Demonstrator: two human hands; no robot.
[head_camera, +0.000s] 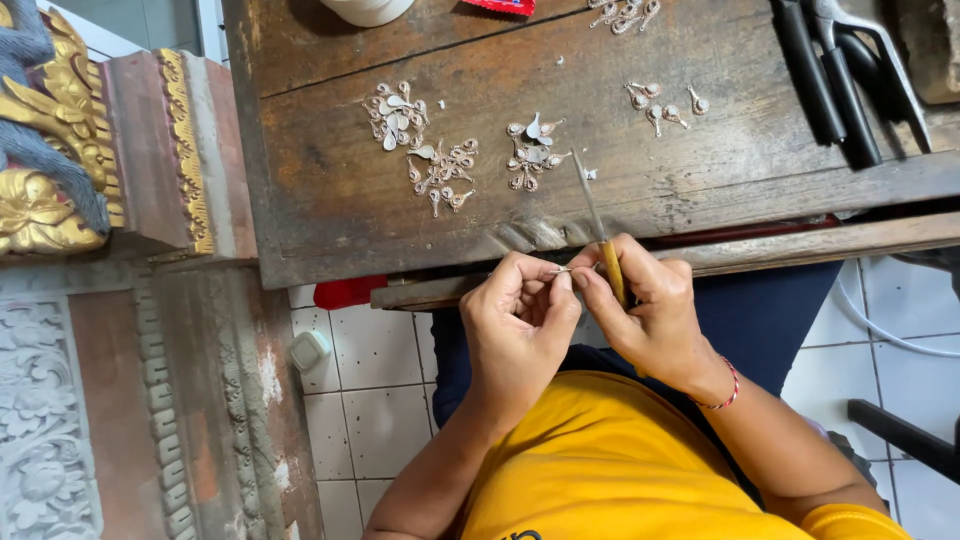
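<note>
1. Hands, near edge of bench: left hand pinches a tiny silver piece between thumb and fingertips; right hand has its fingers closed around a wooden-handled file, blade slanting far over the bench — a slip could nick the left fingertips.
2. Piece held just off the workbench edge, above the lap — if loosened, it would likely drop to the tiled floor.
3. Silver ornament clusters, farther left and centre: a sweeping file tip might scatter them.
4. Pliers, far right, well apart.
</note>
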